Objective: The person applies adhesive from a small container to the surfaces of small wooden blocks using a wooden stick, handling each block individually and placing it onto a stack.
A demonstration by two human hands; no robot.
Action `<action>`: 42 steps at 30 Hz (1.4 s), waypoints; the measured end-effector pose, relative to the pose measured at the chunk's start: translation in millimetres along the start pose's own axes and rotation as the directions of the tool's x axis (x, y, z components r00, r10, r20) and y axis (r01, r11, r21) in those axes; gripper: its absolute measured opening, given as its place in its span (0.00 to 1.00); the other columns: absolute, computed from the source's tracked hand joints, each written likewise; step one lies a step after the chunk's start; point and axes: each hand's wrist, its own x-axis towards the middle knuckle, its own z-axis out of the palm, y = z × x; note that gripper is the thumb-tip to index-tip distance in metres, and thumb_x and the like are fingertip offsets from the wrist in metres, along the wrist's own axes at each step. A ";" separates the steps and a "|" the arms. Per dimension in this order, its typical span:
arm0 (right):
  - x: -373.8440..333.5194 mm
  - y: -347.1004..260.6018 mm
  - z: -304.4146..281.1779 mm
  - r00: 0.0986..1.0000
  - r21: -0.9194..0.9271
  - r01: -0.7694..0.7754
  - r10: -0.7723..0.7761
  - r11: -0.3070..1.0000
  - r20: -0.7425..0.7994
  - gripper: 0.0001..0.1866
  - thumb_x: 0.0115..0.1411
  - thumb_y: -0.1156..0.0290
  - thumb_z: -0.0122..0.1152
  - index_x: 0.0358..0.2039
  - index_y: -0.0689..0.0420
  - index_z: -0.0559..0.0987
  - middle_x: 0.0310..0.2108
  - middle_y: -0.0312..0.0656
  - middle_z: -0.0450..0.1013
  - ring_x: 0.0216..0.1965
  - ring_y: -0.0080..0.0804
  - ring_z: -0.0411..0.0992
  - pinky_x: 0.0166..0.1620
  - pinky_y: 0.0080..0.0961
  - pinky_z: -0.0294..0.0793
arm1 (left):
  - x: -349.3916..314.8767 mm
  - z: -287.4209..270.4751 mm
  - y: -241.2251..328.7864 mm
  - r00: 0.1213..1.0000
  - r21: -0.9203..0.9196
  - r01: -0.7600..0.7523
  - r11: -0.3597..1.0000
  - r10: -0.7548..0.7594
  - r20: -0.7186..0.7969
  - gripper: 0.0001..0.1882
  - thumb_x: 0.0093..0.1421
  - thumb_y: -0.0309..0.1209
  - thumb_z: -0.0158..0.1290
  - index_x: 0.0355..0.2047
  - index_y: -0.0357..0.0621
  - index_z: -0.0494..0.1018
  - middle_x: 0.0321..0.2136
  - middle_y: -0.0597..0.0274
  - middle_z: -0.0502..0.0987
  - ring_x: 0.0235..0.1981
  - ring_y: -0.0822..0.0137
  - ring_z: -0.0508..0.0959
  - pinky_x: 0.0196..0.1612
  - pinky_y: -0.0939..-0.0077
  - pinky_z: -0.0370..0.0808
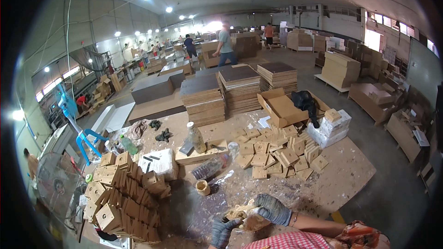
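Observation:
Close to the table's near edge, my left hand in a grey knit glove has its fingers curled on a small tan piece. My right hand, gloved alike, grips a pale, crumpled-looking lump right beside that piece. Where one ends and the other begins I cannot make out, nor their exact kind. Past the hands stands a small tan cup with an open top. Square wooden blocks with a round hole lie in a loose heap beyond, and others are piled in leaning stacks at the left.
A clear plastic bottle lies on its side; a cloudy one stands behind it. An open cardboard box and a white wrapped package sit at the right. A fan is at the left. Board stacks rise behind; people walk farther off.

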 end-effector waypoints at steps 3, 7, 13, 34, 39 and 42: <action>3.4 -0.6 12.3 0.992 0.026 -0.063 0.060 0.998 0.113 0.15 0.58 0.62 0.51 0.37 0.61 0.74 0.37 0.50 0.70 0.42 0.48 0.68 0.49 0.40 0.68 | 0.6 -1.6 2.2 1.000 0.012 0.008 1.000 -0.008 0.024 0.21 0.52 0.26 0.57 0.46 0.31 0.71 0.38 0.57 0.79 0.36 0.69 0.78 0.39 0.78 0.75; 0.0 6.9 0.8 0.991 0.065 -0.073 0.065 0.995 0.118 0.15 0.58 0.62 0.53 0.36 0.62 0.74 0.38 0.50 0.70 0.43 0.48 0.68 0.49 0.40 0.68 | -1.4 -3.3 2.5 0.999 -0.110 0.035 0.993 -0.030 0.045 0.22 0.52 0.27 0.58 0.48 0.32 0.70 0.39 0.57 0.79 0.37 0.69 0.78 0.40 0.77 0.75; 5.1 -0.5 12.3 0.994 0.024 -0.030 0.027 0.999 0.104 0.14 0.57 0.63 0.54 0.37 0.61 0.74 0.37 0.49 0.70 0.42 0.47 0.69 0.49 0.38 0.68 | -1.9 -11.4 -3.3 0.999 -0.060 0.046 0.997 -0.045 0.019 0.23 0.52 0.27 0.58 0.48 0.32 0.70 0.40 0.56 0.78 0.37 0.67 0.79 0.40 0.78 0.76; -9.3 9.8 10.2 0.986 0.099 -0.130 0.119 0.987 0.113 0.15 0.59 0.62 0.52 0.39 0.61 0.74 0.42 0.50 0.71 0.46 0.47 0.69 0.51 0.38 0.68 | -3.8 -12.6 -6.4 0.997 -0.099 0.058 0.993 -0.062 -0.035 0.22 0.50 0.25 0.59 0.47 0.32 0.70 0.39 0.55 0.78 0.37 0.66 0.79 0.39 0.76 0.77; -4.9 4.1 10.8 0.962 0.002 -0.132 0.127 0.991 0.243 0.15 0.60 0.63 0.52 0.40 0.61 0.74 0.42 0.50 0.71 0.45 0.47 0.69 0.51 0.36 0.68 | -7.7 -0.8 1.6 1.000 -0.028 0.017 0.999 -0.017 -0.009 0.22 0.50 0.25 0.60 0.46 0.31 0.71 0.38 0.55 0.79 0.37 0.66 0.79 0.39 0.77 0.76; -5.6 5.7 -4.8 0.971 0.063 -0.167 0.153 0.984 0.183 0.15 0.59 0.64 0.52 0.41 0.61 0.74 0.41 0.50 0.70 0.45 0.48 0.68 0.51 0.38 0.67 | -4.0 -4.5 0.7 0.999 -0.015 -0.017 1.000 0.016 -0.031 0.22 0.51 0.26 0.59 0.46 0.31 0.71 0.37 0.54 0.79 0.36 0.67 0.79 0.39 0.77 0.76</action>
